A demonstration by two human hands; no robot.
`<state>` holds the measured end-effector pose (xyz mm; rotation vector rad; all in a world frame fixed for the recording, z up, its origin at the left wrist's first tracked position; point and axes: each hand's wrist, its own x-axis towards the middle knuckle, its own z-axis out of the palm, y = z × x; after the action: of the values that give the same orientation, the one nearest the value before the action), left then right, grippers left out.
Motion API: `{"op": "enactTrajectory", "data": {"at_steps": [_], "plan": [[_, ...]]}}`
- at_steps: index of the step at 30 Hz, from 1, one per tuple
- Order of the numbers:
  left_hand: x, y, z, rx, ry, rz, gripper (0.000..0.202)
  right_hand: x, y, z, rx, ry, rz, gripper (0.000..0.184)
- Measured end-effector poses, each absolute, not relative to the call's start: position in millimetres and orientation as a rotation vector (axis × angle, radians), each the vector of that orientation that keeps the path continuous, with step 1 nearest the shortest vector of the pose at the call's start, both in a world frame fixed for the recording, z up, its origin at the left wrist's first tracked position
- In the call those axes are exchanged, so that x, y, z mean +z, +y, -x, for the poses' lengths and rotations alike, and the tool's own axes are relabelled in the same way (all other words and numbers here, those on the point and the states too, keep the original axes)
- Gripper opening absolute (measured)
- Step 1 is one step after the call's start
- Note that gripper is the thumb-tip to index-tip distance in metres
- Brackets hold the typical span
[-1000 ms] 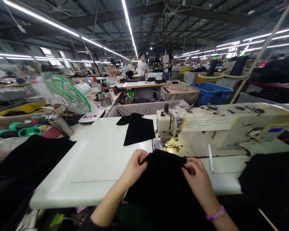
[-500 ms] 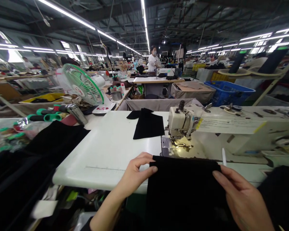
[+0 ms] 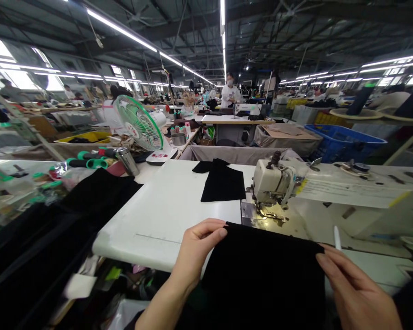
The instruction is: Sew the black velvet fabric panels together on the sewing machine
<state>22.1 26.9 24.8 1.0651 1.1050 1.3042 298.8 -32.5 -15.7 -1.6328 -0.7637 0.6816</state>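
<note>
Tube lights [image 3: 122, 30] overhead, roof [image 3: 189, 27] dim; yellow glow on machine bed [image 3: 278, 224]; black cloth [image 3: 268, 275] near detailless; edges stretched.

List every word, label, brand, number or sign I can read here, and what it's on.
None can be read with certainty.
Paper strip on the near sewing machine: lines of print, too blurred to read.
Far sewing machine: a faint marking, too small to read.

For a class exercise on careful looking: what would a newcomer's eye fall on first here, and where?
First, the black cloth at the bottom centre, its top edge held by the left hand and right hand. Just beyond it stands the pale sewing machine, lit yellow below. Farther back, left of centre, is a green-rimmed fan.
</note>
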Motion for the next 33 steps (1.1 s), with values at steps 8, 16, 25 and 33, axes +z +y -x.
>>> {"op": "enactTrajectory", "data": {"at_steps": [8, 16, 25, 33], "plan": [[23.3, 27.0, -22.8, 1.307, 1.106, -0.87, 0.024, -9.5, -27.5, -287.7, 0.842, -0.478, 1.445, 0.053], [24.4, 28.8, -25.5, 1.354, 1.148, -0.887, 0.023, -7.4, -27.4, -289.8, 0.898, -0.51, 1.398, 0.051], [22.9, 31.5, -25.5, 1.382, 1.189, -0.914, 0.022, -12.8, -24.9, -291.7, 0.802, -0.572, 1.37, 0.044], [20.4, 38.9, -18.1, 1.461, 1.232, -0.903, 0.034, -6.4, -15.0, -282.7, 0.796, -0.668, 1.292, 0.033]]}}
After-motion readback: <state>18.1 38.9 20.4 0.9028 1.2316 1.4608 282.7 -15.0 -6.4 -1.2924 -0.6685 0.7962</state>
